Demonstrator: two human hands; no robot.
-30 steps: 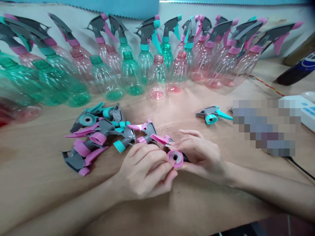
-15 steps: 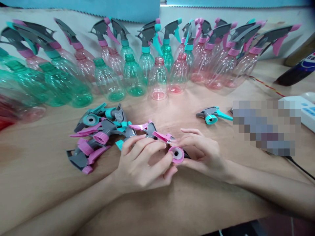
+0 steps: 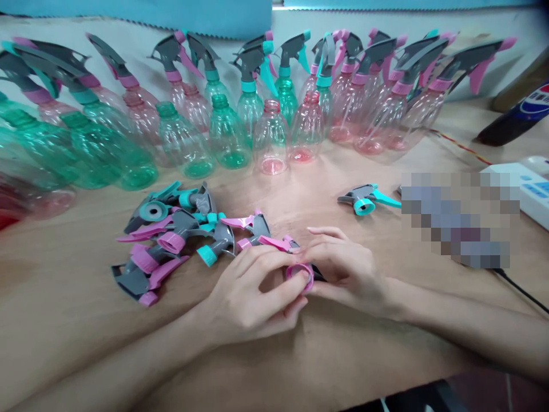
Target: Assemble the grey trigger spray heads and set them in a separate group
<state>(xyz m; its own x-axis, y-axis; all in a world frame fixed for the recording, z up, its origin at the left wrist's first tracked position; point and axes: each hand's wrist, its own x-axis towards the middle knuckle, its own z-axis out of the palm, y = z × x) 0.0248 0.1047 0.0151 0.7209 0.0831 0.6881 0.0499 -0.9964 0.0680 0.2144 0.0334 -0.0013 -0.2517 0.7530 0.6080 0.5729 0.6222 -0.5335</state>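
Between my two hands is a grey and pink trigger spray head [image 3: 293,269], its pink screw collar facing me. My right hand [image 3: 349,263] grips its grey body from the right, and that body is mostly hidden by the fingers. A finger of my left hand [image 3: 253,292] presses into the collar's opening while other fingers close around the rim. Just left of my left hand lies a pile of loose spray heads, among them a teal-collared one [image 3: 208,254] and a pink-collared one [image 3: 171,241].
Rows of clear pink and green bottles, such as a capless pink bottle [image 3: 273,140], stand along the back, many fitted with spray heads. A lone teal spray head [image 3: 363,205] lies to the right. Further right are a cola bottle [image 3: 514,117] and a white device [image 3: 521,191].
My left finger has moved into the collar, covering the white disc and hole that showed there before. The view has shifted slightly to the right.
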